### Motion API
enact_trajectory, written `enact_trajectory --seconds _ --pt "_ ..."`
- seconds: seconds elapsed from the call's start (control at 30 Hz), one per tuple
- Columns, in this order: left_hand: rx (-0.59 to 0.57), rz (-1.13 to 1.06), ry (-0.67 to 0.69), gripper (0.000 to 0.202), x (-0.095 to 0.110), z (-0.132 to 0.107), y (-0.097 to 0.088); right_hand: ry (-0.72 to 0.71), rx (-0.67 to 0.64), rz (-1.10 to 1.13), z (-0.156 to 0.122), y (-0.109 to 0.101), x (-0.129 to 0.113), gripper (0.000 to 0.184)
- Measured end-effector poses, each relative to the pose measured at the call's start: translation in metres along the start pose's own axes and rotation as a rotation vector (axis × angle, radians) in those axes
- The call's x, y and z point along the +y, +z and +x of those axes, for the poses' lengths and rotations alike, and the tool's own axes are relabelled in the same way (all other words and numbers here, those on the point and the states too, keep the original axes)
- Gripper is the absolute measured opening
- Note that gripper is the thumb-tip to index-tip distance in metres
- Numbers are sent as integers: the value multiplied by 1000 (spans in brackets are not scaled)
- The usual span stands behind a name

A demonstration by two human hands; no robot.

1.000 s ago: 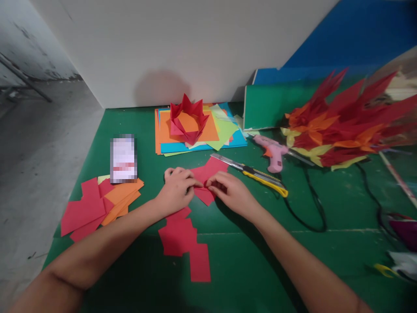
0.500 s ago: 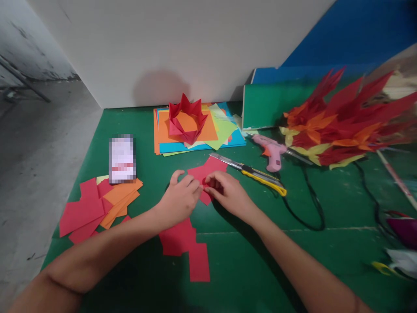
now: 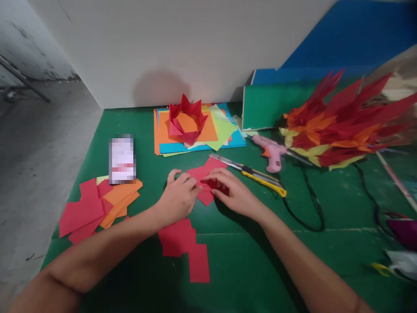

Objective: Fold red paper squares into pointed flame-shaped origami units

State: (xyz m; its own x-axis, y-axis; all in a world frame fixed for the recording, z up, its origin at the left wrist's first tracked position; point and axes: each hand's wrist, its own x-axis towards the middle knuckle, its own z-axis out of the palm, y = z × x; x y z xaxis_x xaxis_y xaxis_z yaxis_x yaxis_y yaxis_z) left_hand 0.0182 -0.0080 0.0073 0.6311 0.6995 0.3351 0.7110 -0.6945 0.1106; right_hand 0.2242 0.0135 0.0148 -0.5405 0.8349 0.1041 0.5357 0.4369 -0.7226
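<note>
In the middle of the table, my left hand (image 3: 179, 196) has its fingers curled in a pinch at a piece of red paper (image 3: 204, 189). Other red paper pieces (image 3: 215, 165) lie underneath, so the edges of the held piece are hard to make out. Facing it from the right, my right hand (image 3: 235, 193) has its thumb and fingers apart beside the paper. Just beyond it lies a yellow utility knife (image 3: 257, 178) with its blade out. More red paper rectangles (image 3: 179, 239) rest nearer to me, below my left hand.
A red folded-paper ring (image 3: 189, 137) sits on stacked coloured paper (image 3: 167, 148) at the back. Right of it are a pink glue gun (image 3: 273, 152) with a black cord and a flame-like paper piece (image 3: 345, 117). At left are a blurred phone-like object (image 3: 122, 158) and orange paper strips (image 3: 122, 198).
My right thumb and fingers have parted and drawn slightly right, away from my left fingertips. My left hand has barely moved.
</note>
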Motion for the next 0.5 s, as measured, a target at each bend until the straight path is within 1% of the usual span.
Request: enact_trajectory --seconds 0.1,0.2,0.3,0.4,0.5 --pt "17 -69 -40 18 -2 1 3 -62 26 -126 0 0 0 39" --pt "22 -111 -89 16 -2 5 4 -62 43 -227 -1 0 2 40" --pt "14 -141 -123 18 -4 8 4 -49 47 -269 0 -1 2 34" --pt "-7 -190 -153 19 -5 9 4 -26 41 -262 0 -2 2 26" --pt "-24 -245 -201 13 -6 8 4 -29 53 -242 1 -3 1 20"
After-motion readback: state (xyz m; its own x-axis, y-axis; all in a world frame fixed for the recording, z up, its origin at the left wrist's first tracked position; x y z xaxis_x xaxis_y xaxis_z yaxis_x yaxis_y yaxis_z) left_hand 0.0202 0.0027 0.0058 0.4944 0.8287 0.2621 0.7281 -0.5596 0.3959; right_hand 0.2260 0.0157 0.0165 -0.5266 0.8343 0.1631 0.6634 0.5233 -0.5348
